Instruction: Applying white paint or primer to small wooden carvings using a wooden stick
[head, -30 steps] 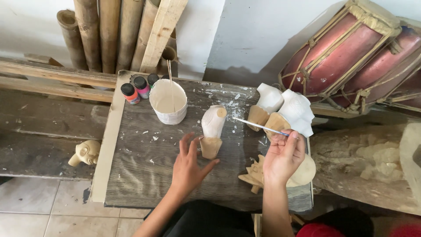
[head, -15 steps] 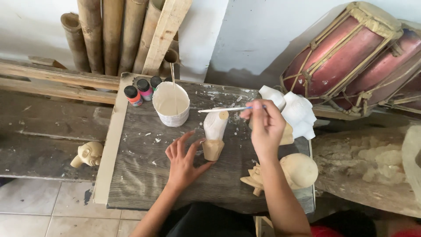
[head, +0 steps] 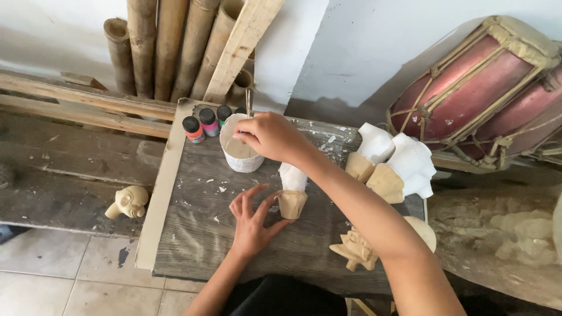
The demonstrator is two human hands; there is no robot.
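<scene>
Paint loading is the step we judge to be in hand. In the head view, our right hand hangs over the white cup, fingers pinched on a thin brush that stands nearly upright, its tip down inside the cup. Our left hand lies spread on the grey board, thumb and fingertips touching the bare wooden base of the small carving, whose upper part is already white. The carving stands at about five o'clock from the cup, just beside it. Small paint bottles sit at ten o'clock from the cup. Two more half-white carvings wait at three o'clock; an unpainted one lies near the board's front edge.

The next move, as we judge it, calls for lifting the brush without dripping and steadying the carving by its base.

Half a second ago the brush lay level above the carving; now it stands in the cup, while the left hand has stayed put.
</scene>
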